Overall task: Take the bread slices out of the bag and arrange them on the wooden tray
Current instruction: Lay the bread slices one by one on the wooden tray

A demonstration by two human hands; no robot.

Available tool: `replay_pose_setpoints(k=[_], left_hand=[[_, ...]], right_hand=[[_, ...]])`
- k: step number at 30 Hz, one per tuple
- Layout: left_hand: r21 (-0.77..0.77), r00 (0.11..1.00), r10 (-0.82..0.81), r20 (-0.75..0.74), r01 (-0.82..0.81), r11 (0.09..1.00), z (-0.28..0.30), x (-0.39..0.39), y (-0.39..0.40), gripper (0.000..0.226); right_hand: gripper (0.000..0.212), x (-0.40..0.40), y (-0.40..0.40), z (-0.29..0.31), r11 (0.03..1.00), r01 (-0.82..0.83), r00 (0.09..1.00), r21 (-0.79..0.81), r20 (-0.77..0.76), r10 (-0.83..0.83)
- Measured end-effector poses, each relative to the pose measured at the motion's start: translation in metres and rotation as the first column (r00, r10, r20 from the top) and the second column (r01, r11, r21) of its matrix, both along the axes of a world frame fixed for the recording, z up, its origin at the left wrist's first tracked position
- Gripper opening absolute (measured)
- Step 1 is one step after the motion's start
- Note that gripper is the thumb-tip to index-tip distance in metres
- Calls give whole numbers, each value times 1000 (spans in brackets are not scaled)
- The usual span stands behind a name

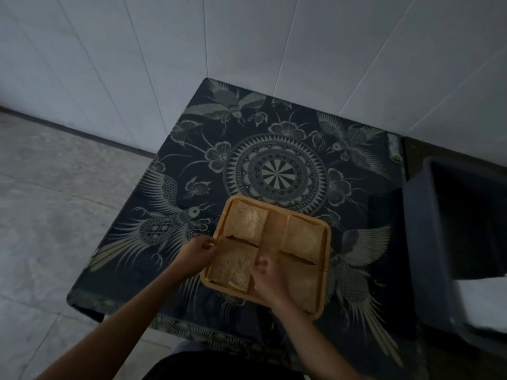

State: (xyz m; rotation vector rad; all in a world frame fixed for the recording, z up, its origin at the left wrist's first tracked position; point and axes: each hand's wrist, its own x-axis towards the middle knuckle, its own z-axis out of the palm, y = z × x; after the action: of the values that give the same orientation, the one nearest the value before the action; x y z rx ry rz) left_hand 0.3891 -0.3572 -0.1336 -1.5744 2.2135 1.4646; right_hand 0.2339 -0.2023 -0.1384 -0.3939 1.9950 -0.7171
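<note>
While the left hand (199,252) grips the tray (326,244) rim, the right hand (267,278), fingers loosely curled and holding nothing, should gently square the nearest bread slice (233,266).

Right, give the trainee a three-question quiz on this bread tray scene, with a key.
1. True or false: the square wooden tray sits on the dark bird-patterned tablecloth.
2. How many pale square bread slices show on the tray?
A. two
B. four
C. six
3. Fill in: the left hand touches the tray's ___ edge, while the right hand rests over the tray between the near slices.

Key:
1. True.
2. B: far-left slice, far-right slice, near-left slice, near-right slice.
3. Left. Whether the fingers actually grip anything is unclear.
</note>
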Motion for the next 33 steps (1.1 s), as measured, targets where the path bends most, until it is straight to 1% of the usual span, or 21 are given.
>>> replay_pose_setpoints(k=[8, 12, 18, 25, 33], left_hand=[[21, 999, -3, -35, 4, 1000, -2, -1, 0, 31], [45, 998, 23, -61, -20, 999, -1, -3, -1, 31], [18, 997, 36, -66, -35, 999, 0, -6, -1, 33], [4, 998, 13, -55, -12, 1000, -1, -6, -2, 27], [-70, 1000, -2, -17, 1, 998, 0, -7, 2, 24]], right_hand=[[47, 7, -5, -6, 995, 90, 994, -35, 72, -87], [41, 4, -7, -10, 992, 119, 990, -40, 74, -116], [42, 2, -10, -16, 990, 131, 989, -44, 81, -127], [39, 0, -5, -19, 987, 146, 983, -66, 119, -138], [31, -5, -1, -13, 985, 141, 985, -100, 115, -130]])
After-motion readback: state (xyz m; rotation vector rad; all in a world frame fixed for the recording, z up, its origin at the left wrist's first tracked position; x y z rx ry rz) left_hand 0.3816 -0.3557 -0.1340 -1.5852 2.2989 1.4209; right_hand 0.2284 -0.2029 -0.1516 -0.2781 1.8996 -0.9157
